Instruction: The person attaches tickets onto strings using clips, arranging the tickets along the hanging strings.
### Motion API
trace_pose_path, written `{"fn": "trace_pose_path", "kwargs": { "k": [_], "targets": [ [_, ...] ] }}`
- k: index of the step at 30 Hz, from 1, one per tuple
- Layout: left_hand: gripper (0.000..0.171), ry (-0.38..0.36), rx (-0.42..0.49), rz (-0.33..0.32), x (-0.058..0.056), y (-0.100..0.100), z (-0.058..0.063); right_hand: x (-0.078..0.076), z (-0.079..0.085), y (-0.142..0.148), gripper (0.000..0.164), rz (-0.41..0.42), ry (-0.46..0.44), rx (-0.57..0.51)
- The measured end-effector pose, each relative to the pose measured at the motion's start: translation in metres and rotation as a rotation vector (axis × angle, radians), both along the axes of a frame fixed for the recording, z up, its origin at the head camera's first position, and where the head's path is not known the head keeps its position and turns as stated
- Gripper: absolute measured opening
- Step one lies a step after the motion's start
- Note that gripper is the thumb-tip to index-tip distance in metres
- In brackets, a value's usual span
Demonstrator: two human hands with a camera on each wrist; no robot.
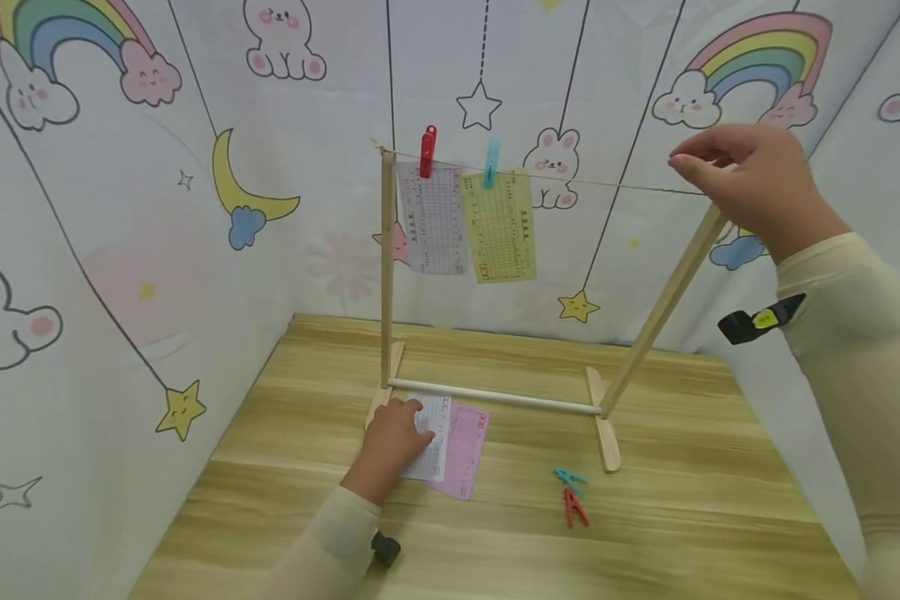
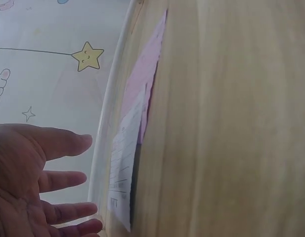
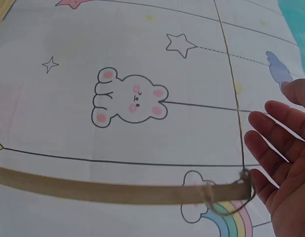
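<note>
My left hand (image 1: 393, 442) hovers at a white printed slip (image 1: 429, 433) on the table, its fingers spread and holding nothing in the left wrist view. A pink slip (image 1: 467, 450) lies partly under the white one. My right hand (image 1: 757, 175) is raised beside the top of the right wooden post (image 1: 663, 308), where a string (image 1: 607, 185) is knotted. Its fingers are loosely bent and grip nothing in the right wrist view. From the string hang a pale lilac slip (image 1: 435, 225) under a red clothespin (image 1: 427, 152) and a yellow slip (image 1: 501, 233) under a blue clothespin (image 1: 491, 163).
On the table right of the slips lie a loose blue clothespin (image 1: 569, 478) and a red clothespin (image 1: 574, 508). A white rod (image 1: 495, 395) joins the frame's left post (image 1: 387, 275) and right post near the table. A patterned cloth (image 1: 330, 167) stands behind.
</note>
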State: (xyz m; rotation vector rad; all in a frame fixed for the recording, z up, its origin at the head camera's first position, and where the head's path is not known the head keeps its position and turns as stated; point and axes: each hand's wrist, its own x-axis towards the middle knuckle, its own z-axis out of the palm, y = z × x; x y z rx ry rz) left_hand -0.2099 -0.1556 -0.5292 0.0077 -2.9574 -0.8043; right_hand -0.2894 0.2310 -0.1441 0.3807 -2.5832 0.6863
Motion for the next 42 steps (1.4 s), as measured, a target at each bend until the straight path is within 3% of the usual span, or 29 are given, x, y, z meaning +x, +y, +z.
{"fn": "trace_pose_path", "kwargs": {
  "k": [11, 17, 21, 28, 35, 42],
  "targets": [
    [0.064, -0.025, -0.077, 0.026, 0.002, 0.004, -0.014, 0.016, -0.039, 0.050, 0.034, -0.060, 0.057, -0.279],
    [0.066, -0.027, -0.067, 0.051, 0.002, 0.007, -0.016, 0.024, -0.076, 0.069, 0.031, -0.046, 0.078, -0.441],
    [0.066, -0.014, -0.065, 0.042, 0.003, 0.007, -0.019, 0.030, -0.111, 0.082, 0.031, -0.004, 0.049, -0.510],
    [0.063, -0.007, -0.056, 0.032, 0.005, 0.005, -0.017, 0.043, -0.192, 0.092, 0.034, 0.004, -0.052, -0.463],
    [0.058, -0.001, -0.020, 0.041, 0.005, 0.005, -0.014, 0.064, -0.280, 0.094, 0.040, 0.001, -0.240, -0.483],
    [0.060, -0.034, 0.036, 0.045, 0.004, 0.006, -0.013, 0.090, -0.342, 0.071, 0.048, -0.061, -0.441, -0.367]
  ]
}}
